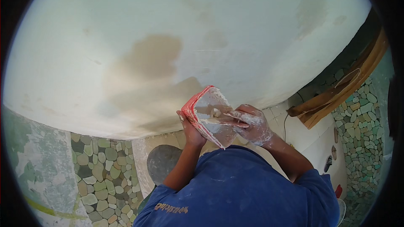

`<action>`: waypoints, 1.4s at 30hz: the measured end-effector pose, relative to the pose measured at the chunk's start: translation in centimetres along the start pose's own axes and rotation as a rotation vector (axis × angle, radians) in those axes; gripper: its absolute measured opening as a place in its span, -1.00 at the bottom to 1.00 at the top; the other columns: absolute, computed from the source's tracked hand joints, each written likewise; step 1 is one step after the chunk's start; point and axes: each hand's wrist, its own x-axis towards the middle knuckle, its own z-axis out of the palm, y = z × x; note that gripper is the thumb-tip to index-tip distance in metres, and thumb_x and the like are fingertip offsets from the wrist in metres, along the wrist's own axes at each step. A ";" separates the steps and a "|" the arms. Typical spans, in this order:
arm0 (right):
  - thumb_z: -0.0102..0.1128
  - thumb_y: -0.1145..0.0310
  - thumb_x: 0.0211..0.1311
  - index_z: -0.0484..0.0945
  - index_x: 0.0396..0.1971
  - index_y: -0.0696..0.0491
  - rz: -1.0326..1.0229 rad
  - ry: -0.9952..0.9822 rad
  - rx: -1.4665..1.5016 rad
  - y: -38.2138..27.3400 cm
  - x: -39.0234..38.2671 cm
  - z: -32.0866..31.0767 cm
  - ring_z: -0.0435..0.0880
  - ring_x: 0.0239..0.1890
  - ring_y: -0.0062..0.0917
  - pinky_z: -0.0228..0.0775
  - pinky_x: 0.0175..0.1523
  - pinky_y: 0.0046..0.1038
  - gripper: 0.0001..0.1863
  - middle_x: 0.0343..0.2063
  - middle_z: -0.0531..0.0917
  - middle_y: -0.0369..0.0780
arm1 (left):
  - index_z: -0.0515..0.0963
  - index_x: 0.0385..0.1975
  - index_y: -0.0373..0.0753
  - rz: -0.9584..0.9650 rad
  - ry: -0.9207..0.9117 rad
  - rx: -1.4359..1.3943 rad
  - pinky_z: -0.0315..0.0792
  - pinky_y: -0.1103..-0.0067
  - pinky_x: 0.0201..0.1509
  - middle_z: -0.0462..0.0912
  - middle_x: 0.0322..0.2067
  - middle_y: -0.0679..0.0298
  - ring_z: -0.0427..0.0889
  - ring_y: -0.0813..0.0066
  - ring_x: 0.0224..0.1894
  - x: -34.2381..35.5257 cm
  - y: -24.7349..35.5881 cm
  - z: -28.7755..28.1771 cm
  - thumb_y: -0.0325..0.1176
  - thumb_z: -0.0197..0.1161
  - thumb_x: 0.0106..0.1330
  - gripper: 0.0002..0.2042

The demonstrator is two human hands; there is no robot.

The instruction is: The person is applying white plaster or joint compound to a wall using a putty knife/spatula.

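Observation:
My left hand [190, 129] grips a red-edged plaster board [194, 106] by its left side, its inner surface smeared and crusted with white compound. In my right hand [253, 126], which is coated in white paste, is a scraper [231, 122] whose blade rests on or just over the board, by a lump of compound [215, 113]. Both hands are held low before my blue shirt. Beyond them rises a curved white wall [235, 29] with beige stains and a few short pale streaks.
Brown planks [336, 96] lean at right, near a dark cord [285, 130]. Pebble tiling [99, 176] lies at lower left beside a worn grey-green surface [40, 151]; a dark round object [162, 162] is behind my left arm. Footwear [328, 163] lies on pale tiles at right.

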 end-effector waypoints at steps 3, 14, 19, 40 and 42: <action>0.33 0.37 -0.10 0.64 -0.23 0.05 -0.082 -0.032 0.037 0.2 0.3 0.1 0.57 -0.45 -0.31 0.45 -0.36 -0.33 -0.67 -0.48 0.56 -0.19 | 0.17 0.29 -0.15 0.004 -0.042 0.007 0.24 0.22 0.29 0.27 0.24 0.13 0.30 0.14 0.24 -0.1 -0.1 -0.1 0.38 -0.35 0.30 -0.22; 0.31 0.51 -0.15 0.66 -0.15 0.03 -0.238 0.054 0.106 0.5 2.4 -0.1 0.52 -0.51 -0.42 0.40 -0.44 -0.42 -0.58 -0.52 0.52 -0.24 | 0.14 0.32 -0.07 0.085 0.117 -0.043 0.17 0.21 0.33 0.23 0.28 0.20 0.24 0.13 0.29 0.0 1.2 -1.9 0.38 -0.36 0.30 -0.24; 0.27 0.63 0.04 0.63 -0.22 0.15 -0.089 0.130 0.087 3.2 6.6 -1.5 0.57 -0.39 -0.54 0.46 -0.31 -0.57 -0.75 -0.43 0.54 -0.22 | 0.16 0.31 -0.07 0.096 0.184 -0.057 0.14 0.28 0.36 0.22 0.29 0.22 0.22 0.17 0.31 -0.4 1.5 -2.7 0.38 -0.40 0.31 -0.24; 0.24 0.58 0.14 0.61 -0.28 0.21 0.068 0.450 0.191 9.4 10.8 -2.8 0.45 -0.37 -0.70 0.27 -0.26 -0.68 -0.87 -0.44 0.49 -0.32 | 0.14 0.32 -0.02 0.139 0.251 -0.129 0.18 0.15 0.32 0.21 0.28 0.24 0.23 0.14 0.29 -1.8 2.6 -4.7 0.37 -0.36 0.31 -0.27; 0.21 0.59 0.09 0.62 -0.22 0.22 -0.026 0.418 0.224 9.6 11.1 -2.6 0.48 -0.40 -0.65 0.32 -0.32 -0.62 -0.78 -0.42 0.49 -0.28 | 0.14 0.32 -0.01 0.155 0.211 -0.089 0.18 0.14 0.31 0.22 0.28 0.25 0.23 0.14 0.28 -1.4 2.3 -5.1 0.38 -0.36 0.31 -0.27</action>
